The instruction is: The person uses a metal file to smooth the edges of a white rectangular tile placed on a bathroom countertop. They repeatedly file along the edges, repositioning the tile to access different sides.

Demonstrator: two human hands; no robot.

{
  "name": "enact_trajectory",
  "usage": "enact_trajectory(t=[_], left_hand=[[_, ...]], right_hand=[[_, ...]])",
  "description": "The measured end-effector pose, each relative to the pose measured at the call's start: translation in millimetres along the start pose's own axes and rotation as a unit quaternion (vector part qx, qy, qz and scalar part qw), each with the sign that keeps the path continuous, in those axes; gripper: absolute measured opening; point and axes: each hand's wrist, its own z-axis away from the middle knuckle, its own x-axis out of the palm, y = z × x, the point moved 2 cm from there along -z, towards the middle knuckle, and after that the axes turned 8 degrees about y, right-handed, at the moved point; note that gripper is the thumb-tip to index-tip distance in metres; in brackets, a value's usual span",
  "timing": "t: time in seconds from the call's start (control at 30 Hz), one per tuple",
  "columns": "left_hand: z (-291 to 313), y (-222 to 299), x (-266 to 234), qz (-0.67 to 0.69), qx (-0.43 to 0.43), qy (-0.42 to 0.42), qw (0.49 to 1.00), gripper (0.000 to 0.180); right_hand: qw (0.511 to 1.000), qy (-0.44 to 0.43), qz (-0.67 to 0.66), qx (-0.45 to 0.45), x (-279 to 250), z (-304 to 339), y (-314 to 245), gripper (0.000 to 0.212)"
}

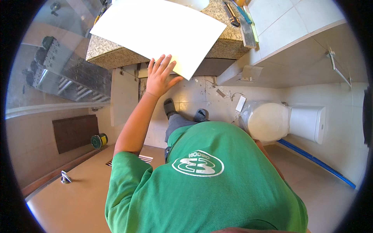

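Observation:
A white flat panel lies across the speckled stone countertop, its near corner jutting past the counter's front edge. Stretched out and spread, the fingers of my left hand rest at the panel's near edge and are not wrapped round it. My right arm hangs down by my side, and its hand is hidden behind my body. At the counter's right end lie a utility knife, a teal-handled tool and a grey metal strip.
A wrapped toilet stands to the right, with a blue pipe along the floor behind it. Scraps and a small white piece litter the floor by my feet. On the left are a glass pane and a dark green bucket.

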Motion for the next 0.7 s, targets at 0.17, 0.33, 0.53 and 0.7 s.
enact_trajectory(t=[0.17,0.33,0.53,0.7], left_hand=[[19,1,-14,0.026,-0.002,-0.021,0.999,0.064],[6,-37,-11,-0.039,0.011,-0.049,0.998,0.072],[-29,-130,-37,-0.114,0.011,-0.079,0.99,0.078],[-46,-218,-63,-0.185,-0.002,-0.146,0.972,0.084]], right_hand=[[1.0,0.004,-0.016,-0.004,3,2,-11,0.034],[0.994,-0.024,-0.106,0.001,-8,-8,-79,0.033],[0.93,-0.014,-0.366,0.018,-51,2,-227,0.027],[0.867,-0.023,-0.497,-0.024,-111,9,-390,0.038]])
